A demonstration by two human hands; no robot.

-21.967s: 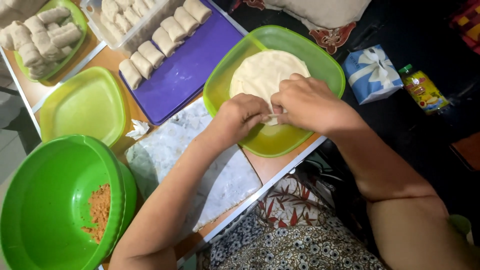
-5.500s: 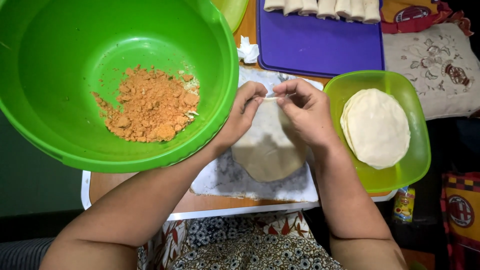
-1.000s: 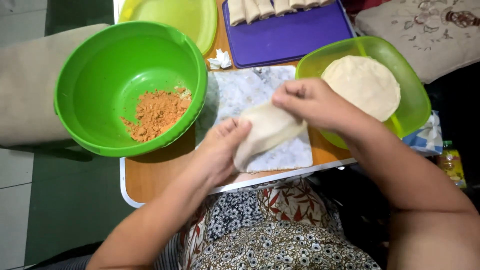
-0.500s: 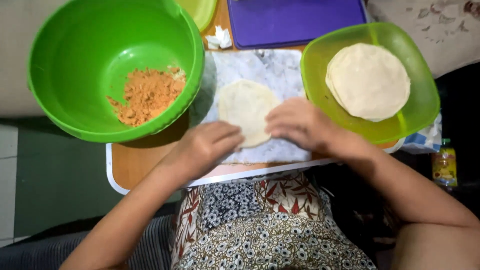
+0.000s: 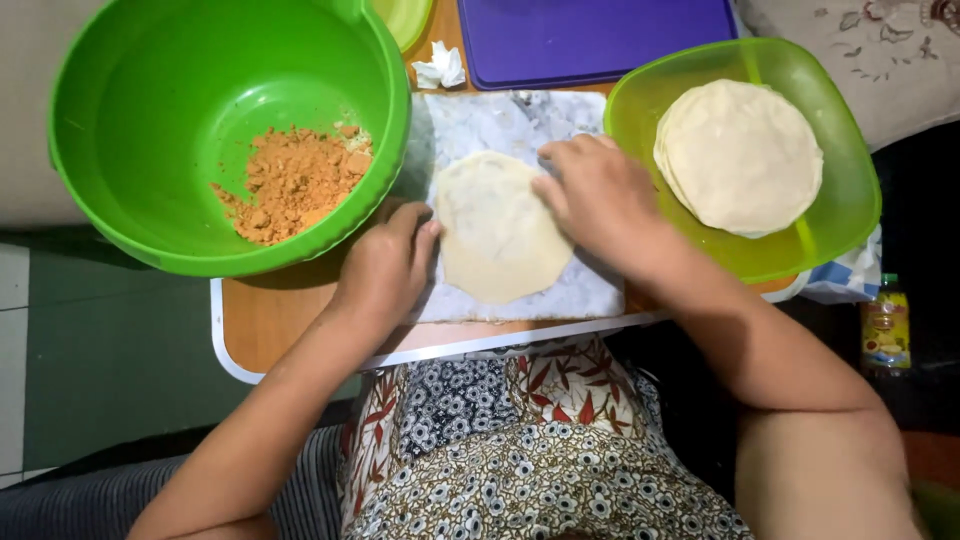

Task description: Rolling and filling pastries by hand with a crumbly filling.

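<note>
- A thin, pale, round dough wrapper [image 5: 498, 232] lies flat on a marbled white mat [image 5: 520, 120] at the middle of the worktop's [image 5: 265, 320] near edge, its slightly longer axis running from the far edge toward the person.
- Left hand [image 5: 385, 270]: released, fingers loosely curled, fingertips touching the wrapper's left rim.
- Right hand [image 5: 600, 200]: released, lying flat, fingertips pressing the wrapper's upper right rim; it covers more of the wrapper than the left hand does.
- The wrapper lies between both hands.
- A large green plastic bowl [image 5: 150, 110] holding orange-brown crumbly filling [image 5: 295, 180] overhangs the left corner.
- A lime square plastic plate [image 5: 850, 200] with stacked wrappers [image 5: 740, 155] sits at the right edge.
</note>
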